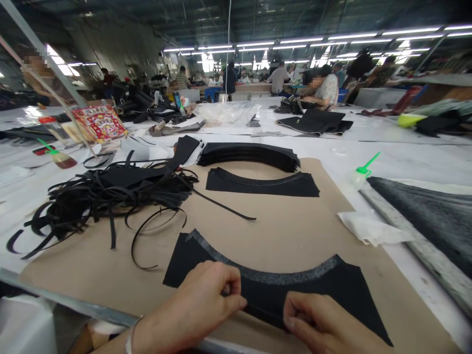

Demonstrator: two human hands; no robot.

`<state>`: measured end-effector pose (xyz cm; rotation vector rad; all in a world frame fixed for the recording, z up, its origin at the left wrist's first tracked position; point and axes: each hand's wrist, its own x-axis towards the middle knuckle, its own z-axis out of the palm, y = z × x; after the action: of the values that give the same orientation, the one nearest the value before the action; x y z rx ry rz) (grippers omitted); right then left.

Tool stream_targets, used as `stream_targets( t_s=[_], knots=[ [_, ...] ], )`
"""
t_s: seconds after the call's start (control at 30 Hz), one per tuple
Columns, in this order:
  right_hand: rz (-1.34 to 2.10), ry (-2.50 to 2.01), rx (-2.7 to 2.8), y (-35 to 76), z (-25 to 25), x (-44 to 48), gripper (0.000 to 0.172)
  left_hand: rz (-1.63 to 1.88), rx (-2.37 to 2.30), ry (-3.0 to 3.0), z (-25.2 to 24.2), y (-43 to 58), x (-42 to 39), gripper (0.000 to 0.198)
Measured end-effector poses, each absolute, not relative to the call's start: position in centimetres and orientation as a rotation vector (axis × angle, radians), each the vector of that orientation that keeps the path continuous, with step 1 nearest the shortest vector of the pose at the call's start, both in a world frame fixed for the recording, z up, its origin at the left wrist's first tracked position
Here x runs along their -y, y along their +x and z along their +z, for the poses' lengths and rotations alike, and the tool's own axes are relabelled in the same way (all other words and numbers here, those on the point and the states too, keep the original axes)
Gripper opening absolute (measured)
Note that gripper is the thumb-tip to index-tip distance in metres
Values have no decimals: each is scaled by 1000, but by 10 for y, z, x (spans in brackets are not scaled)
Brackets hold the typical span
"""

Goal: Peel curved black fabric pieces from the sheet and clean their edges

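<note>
A black curved fabric panel (273,290) lies on the tan sheet in front of me, with a greyish speckled band along its concave far edge. My left hand (212,290) is closed, its thumb and fingers pinched at the panel's near edge. Similarly curled, my right hand (309,314) grips the near edge a little to the right. Between the two hands the near edge looks slightly lifted or folded. Beyond it lies another black curved panel (261,189), and behind that a stack of black curved pieces (247,155).
A tangled heap of black strips (110,191) covers the left of the tan sheet (295,236). To the right are a white cloth (372,228), a green-nozzled bottle (361,174) and a dark-topped board (424,221). Several people work at tables farther back.
</note>
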<state>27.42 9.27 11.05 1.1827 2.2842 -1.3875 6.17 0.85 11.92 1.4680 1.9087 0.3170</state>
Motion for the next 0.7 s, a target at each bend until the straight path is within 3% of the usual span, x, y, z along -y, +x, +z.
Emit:
stream_targets(
  t_s=[0.23, 0.7],
  knots=[
    [-877, 1327, -2469, 260, 100, -118, 20, 258, -1998, 1576, 104, 73, -45, 13],
    [-790, 1338, -2455, 251, 82, -122, 19, 208, -2065, 1565, 84, 72, -51, 15]
  ],
)
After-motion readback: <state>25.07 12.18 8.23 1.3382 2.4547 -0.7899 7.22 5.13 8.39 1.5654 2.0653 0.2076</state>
